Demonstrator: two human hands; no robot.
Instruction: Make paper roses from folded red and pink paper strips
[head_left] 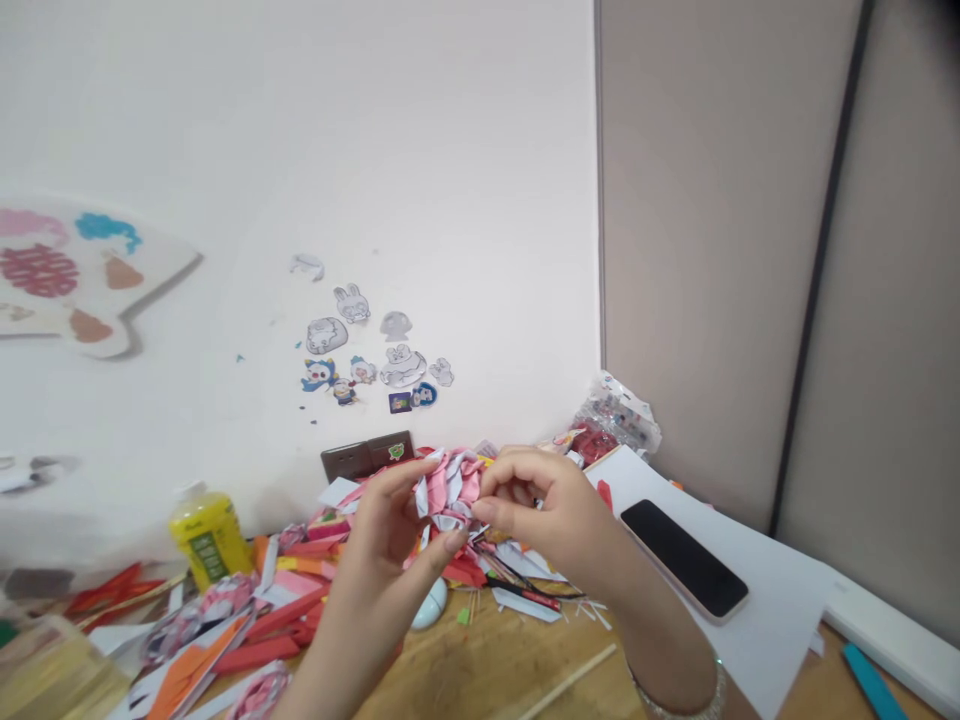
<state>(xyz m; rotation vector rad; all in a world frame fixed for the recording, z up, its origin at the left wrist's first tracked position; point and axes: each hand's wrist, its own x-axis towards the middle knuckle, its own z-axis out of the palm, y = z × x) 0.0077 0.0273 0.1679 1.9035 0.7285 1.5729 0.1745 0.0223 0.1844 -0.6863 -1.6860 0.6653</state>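
Step in hand, as I read it: working the folds of the pink-and-white paper piece (452, 487) with both hands. Using the phone (686, 560) as reference: the piece is left of it, held up in front of the scrap pile, not resting on the desk (469, 675). My right hand (551, 510) sits between piece and phone, thumb and forefinger pinching the piece's right edge, other fingers curled in. My left hand (386, 555) is on the far side of the piece from the phone, curved round it: forefinger at the upper left edge, thumb at the lower edge. Looks like a light hold; can't tell how hard the thumb presses. Inner folds too small to read. Next move calls for, I'd judge, a steady left grip and small right fingertip pressure; crumpled paper probably gives easily, so squeezing could flatten it. Around: white sheet (757, 585) under the phone, thin stick (570, 682) left of it and nearer me, yellow bottle (210, 540) well left.
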